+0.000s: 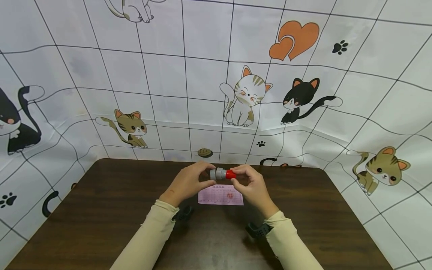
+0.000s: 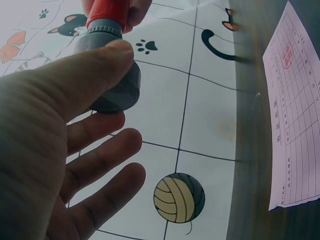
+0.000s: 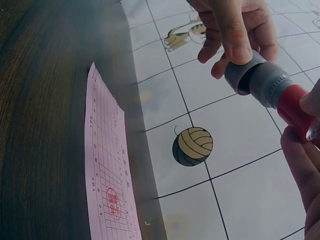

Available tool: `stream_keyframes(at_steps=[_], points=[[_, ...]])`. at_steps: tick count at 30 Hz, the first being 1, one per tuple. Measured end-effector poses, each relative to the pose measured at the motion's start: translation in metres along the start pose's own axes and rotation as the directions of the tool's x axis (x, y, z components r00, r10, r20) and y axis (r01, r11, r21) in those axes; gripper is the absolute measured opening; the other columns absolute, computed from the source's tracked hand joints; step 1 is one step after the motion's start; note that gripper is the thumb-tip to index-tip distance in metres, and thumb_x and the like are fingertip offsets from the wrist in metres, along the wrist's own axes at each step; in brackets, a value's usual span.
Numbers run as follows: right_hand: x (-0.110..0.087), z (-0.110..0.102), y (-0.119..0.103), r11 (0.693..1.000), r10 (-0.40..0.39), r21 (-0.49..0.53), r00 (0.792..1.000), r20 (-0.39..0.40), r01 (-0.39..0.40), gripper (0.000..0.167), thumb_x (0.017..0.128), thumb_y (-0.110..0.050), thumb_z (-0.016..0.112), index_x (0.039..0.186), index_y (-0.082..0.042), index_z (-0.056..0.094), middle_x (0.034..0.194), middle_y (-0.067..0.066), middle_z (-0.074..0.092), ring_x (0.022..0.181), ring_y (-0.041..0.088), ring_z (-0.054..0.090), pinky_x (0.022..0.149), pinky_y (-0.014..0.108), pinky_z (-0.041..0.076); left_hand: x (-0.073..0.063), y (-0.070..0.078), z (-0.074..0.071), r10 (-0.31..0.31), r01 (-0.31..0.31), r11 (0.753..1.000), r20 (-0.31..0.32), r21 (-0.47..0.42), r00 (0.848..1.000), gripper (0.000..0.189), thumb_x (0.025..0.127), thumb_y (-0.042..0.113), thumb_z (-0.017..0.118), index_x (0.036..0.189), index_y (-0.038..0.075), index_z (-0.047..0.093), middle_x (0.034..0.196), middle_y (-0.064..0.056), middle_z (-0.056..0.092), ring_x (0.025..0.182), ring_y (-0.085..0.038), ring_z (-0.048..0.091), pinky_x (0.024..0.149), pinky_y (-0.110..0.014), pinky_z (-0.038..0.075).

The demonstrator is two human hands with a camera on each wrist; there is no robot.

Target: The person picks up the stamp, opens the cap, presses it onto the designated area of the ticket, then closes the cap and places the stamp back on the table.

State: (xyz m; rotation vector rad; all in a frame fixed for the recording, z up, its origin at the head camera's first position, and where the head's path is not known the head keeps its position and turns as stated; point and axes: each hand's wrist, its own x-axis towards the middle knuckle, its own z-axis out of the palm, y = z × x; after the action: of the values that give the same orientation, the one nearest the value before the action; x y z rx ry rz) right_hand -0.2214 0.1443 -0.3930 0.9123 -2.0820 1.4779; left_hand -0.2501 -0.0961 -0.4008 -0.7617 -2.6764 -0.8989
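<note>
Over the far part of the table, both hands hold a stamp with a grey body (image 1: 221, 173) and a red handle (image 3: 296, 107). My left hand (image 1: 189, 182) pinches its grey cap (image 3: 242, 75) between thumb and forefinger, the other fingers spread loosely. The cap sits tilted at the body's end, with a dark gap showing between them in the right wrist view. On the opposite side, my right hand (image 1: 253, 187) pinches the red handle with thumb and fingers. Below lies a pink printed slip (image 1: 216, 195) bearing a round red stamp mark (image 1: 230, 195).
The dark brown wooden table (image 1: 111, 217) ends at its far edge against a white sheet (image 1: 202, 75) with a black grid and cartoon cats. Dark bands (image 1: 259, 229) circle both wrists over cream sleeves.
</note>
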Motion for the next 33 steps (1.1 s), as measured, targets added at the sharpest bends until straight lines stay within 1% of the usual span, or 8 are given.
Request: stream_keyframes(at_steps=[7, 14, 16, 21, 23, 27, 31, 33], points=[[0.0003, -0.0006, -0.0006, 1.000, -0.006, -0.020, 1.000, -0.011, 0.006, 0.025, 0.083, 0.020, 0.072, 0.105, 0.012, 0.065, 0.111, 0.028, 0.069, 0.092, 0.039, 0.073, 0.081, 0.036, 0.062, 0.0006, -0.0001, 0.0012, 0.015, -0.015, 1.000, -0.009, -0.017, 1.000, 0.048, 0.089, 0.031, 0.084, 0.131, 0.014, 0.067, 0.116, 0.001, 0.072, 0.100, -0.019, 0.072, 0.091, -0.041, 0.060], [0.0004, 0.0005, -0.0020, 1.000, -0.010, -0.009, 1.000, 0.019, 0.010, 0.025, 0.083, 0.021, 0.071, 0.106, 0.014, 0.063, 0.111, 0.031, 0.067, 0.094, 0.045, 0.071, 0.080, 0.053, 0.060, -0.0005, 0.0013, 0.0000, 0.007, -0.008, 1.000, -0.045, -0.008, 0.999, 0.048, 0.088, 0.034, 0.084, 0.129, 0.015, 0.069, 0.110, 0.001, 0.076, 0.092, -0.013, 0.073, 0.085, -0.036, 0.061], [0.0004, 0.0007, -0.0024, 1.000, -0.011, -0.012, 1.000, 0.016, 0.011, 0.025, 0.083, 0.021, 0.071, 0.106, 0.014, 0.063, 0.111, 0.030, 0.067, 0.094, 0.044, 0.071, 0.080, 0.052, 0.060, -0.0007, 0.0008, 0.0001, 0.011, -0.012, 1.000, -0.049, -0.007, 0.999, 0.048, 0.088, 0.035, 0.084, 0.128, 0.015, 0.069, 0.110, 0.001, 0.076, 0.091, -0.012, 0.073, 0.084, -0.035, 0.061], [-0.0002, 0.0002, -0.0020, 1.000, -0.019, -0.012, 1.000, 0.009, 0.020, 0.025, 0.082, 0.021, 0.072, 0.105, 0.013, 0.064, 0.110, 0.029, 0.068, 0.094, 0.042, 0.072, 0.081, 0.037, 0.063, -0.0004, -0.0007, 0.0008, 0.031, -0.031, 0.999, -0.063, -0.007, 0.998, 0.046, 0.087, 0.034, 0.085, 0.126, 0.015, 0.070, 0.107, 0.002, 0.077, 0.088, -0.011, 0.073, 0.081, -0.033, 0.061], [-0.0002, 0.0000, -0.0013, 1.000, -0.024, -0.008, 1.000, 0.014, 0.024, 0.025, 0.082, 0.021, 0.072, 0.105, 0.013, 0.064, 0.110, 0.029, 0.068, 0.094, 0.042, 0.072, 0.081, 0.034, 0.062, -0.0001, -0.0008, 0.0007, 0.041, -0.042, 0.999, -0.065, -0.003, 0.997, 0.044, 0.087, 0.034, 0.085, 0.125, 0.016, 0.071, 0.106, 0.002, 0.077, 0.087, -0.011, 0.072, 0.080, -0.033, 0.061], [-0.0003, -0.0008, -0.0002, 1.000, -0.025, 0.002, 0.999, 0.026, 0.024, 0.026, 0.083, 0.021, 0.071, 0.106, 0.012, 0.064, 0.111, 0.027, 0.068, 0.094, 0.040, 0.072, 0.081, 0.036, 0.063, 0.0003, -0.0010, 0.0003, 0.049, -0.049, 0.999, -0.044, 0.001, 0.998, 0.044, 0.088, 0.033, 0.084, 0.127, 0.018, 0.071, 0.108, 0.004, 0.075, 0.087, -0.009, 0.069, 0.080, -0.032, 0.060], [-0.0004, -0.0016, 0.0010, 0.999, -0.031, 0.009, 0.999, 0.032, 0.030, 0.026, 0.083, 0.021, 0.071, 0.107, 0.012, 0.064, 0.111, 0.026, 0.068, 0.094, 0.038, 0.072, 0.080, 0.041, 0.063, 0.0002, -0.0002, 0.0001, 0.047, -0.047, 0.999, -0.023, -0.019, 0.999, 0.046, 0.088, 0.031, 0.084, 0.130, 0.018, 0.070, 0.110, 0.004, 0.074, 0.088, -0.009, 0.069, 0.081, -0.032, 0.060], [-0.0005, -0.0019, 0.0020, 0.999, -0.032, 0.016, 0.999, 0.033, 0.031, 0.026, 0.083, 0.021, 0.071, 0.107, 0.011, 0.064, 0.111, 0.026, 0.068, 0.095, 0.038, 0.072, 0.080, 0.041, 0.063, 0.0002, 0.0002, 0.0002, 0.048, -0.049, 0.998, -0.019, -0.026, 0.999, 0.046, 0.088, 0.031, 0.084, 0.130, 0.018, 0.069, 0.111, 0.003, 0.074, 0.089, -0.009, 0.069, 0.081, -0.033, 0.060]])
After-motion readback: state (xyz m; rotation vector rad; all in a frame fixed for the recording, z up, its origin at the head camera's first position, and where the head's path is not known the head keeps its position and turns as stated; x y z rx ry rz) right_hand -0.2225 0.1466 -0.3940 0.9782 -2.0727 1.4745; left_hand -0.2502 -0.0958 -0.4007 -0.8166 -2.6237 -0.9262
